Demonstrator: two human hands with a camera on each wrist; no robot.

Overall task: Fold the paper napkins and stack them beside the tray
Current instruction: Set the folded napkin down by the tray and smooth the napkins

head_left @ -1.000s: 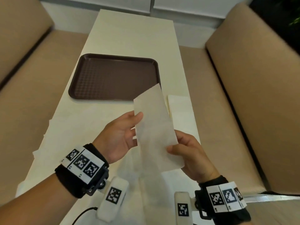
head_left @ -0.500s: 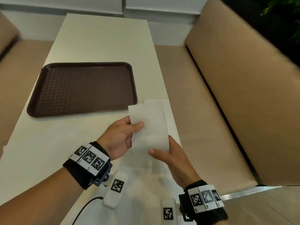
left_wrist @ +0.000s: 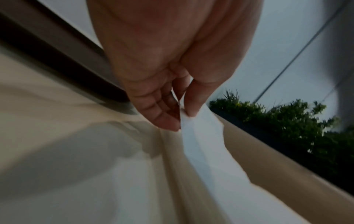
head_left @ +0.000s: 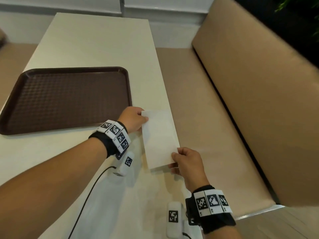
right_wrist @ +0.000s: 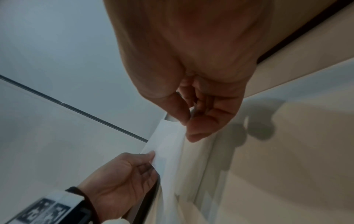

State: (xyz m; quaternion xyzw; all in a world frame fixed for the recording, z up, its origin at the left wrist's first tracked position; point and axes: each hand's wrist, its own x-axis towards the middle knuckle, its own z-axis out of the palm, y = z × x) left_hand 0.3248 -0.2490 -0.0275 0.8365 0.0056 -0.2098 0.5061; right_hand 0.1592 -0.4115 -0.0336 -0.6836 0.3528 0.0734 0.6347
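Observation:
A folded white paper napkin (head_left: 159,138) hangs low over the table's right edge, just right of the brown tray (head_left: 69,99). My left hand (head_left: 133,120) pinches its far left corner between thumb and fingers. My right hand (head_left: 185,161) pinches its near right corner. In the left wrist view the left hand (left_wrist: 182,119) holds the napkin (left_wrist: 206,151) between thumb and fingertips. In the right wrist view the right hand (right_wrist: 188,130) grips the napkin (right_wrist: 168,145), and the left hand (right_wrist: 151,159) holds its other end. Whether other napkins lie beneath it is hard to tell.
The cream table (head_left: 96,45) runs away from me, with tan bench seats (head_left: 215,118) on both sides. Thin white sheets (head_left: 141,204) lie on the table near my wrists. A black cable (head_left: 86,200) trails from the left wrist. Green plants (left_wrist: 287,118) stand behind the bench.
Both hands have carried the napkin down and to the right, from upright in the air to almost flat over the table edge beside the tray. The head view has swung right.

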